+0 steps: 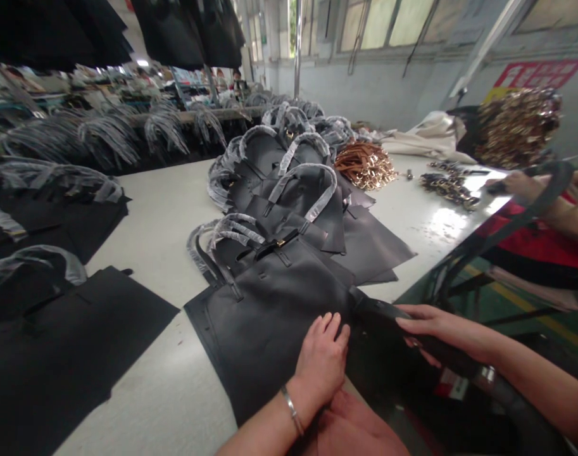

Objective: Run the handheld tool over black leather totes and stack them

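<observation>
A black leather handbag panel lies flat on the table in front of me. Its looped handles are wrapped in clear plastic, and a small gold clasp sits near its top edge. My left hand rests flat on the panel's near right part, fingers stretched out. My right hand is wrapped round a black vacuum cleaner hose with a metal ring. The hose's front end touches or lies just over the panel's right edge; I cannot tell which.
More black bag pieces are heaped behind, and others lie at left. Brown straps with gold hooks and dark metal hooks lie on the white table. At right, a co-worker's hand holds a dark tool.
</observation>
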`<state>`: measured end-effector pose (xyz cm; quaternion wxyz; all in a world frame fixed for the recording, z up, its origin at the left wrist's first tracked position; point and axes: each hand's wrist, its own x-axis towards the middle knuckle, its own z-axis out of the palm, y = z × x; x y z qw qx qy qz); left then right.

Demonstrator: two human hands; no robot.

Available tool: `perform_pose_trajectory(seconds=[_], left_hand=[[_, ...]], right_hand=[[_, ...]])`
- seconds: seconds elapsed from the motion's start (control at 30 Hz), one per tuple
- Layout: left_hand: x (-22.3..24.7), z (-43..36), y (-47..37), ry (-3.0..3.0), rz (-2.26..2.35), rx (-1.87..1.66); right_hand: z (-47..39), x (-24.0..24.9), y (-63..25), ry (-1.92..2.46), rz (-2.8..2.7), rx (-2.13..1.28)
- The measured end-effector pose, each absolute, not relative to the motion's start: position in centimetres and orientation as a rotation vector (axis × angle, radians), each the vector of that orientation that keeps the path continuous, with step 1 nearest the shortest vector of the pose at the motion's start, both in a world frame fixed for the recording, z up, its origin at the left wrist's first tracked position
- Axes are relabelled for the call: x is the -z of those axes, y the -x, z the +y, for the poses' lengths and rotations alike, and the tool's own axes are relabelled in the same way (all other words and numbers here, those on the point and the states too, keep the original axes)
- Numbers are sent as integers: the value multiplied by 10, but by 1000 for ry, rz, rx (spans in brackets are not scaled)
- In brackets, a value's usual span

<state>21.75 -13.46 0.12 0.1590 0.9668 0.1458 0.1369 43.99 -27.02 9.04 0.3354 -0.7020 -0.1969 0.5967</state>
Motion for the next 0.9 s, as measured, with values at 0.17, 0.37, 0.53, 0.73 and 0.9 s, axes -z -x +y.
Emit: perform_pose_trajectory(seconds=[0.17, 0.37, 0.53, 0.73, 0.9], left_hand=[[0, -135, -218, -2741, 438, -407], [-2, -135, -218, -2724, 424, -420], [-2, -134, -216, -2685, 438, -430], [2, -144, -218, -2603, 473, -416], [1, -180, -224, -2488, 347, -351]], right_hand=[[-276, -94, -445, 1823, -563, -1595], [-268, -87, -436, 1795, -593, -1474], [-266, -93, -441, 1733, -488, -1048], [-294, -97, -444, 1843, -410, -1095], [-289, -87, -429, 1847, -434, -1142]])
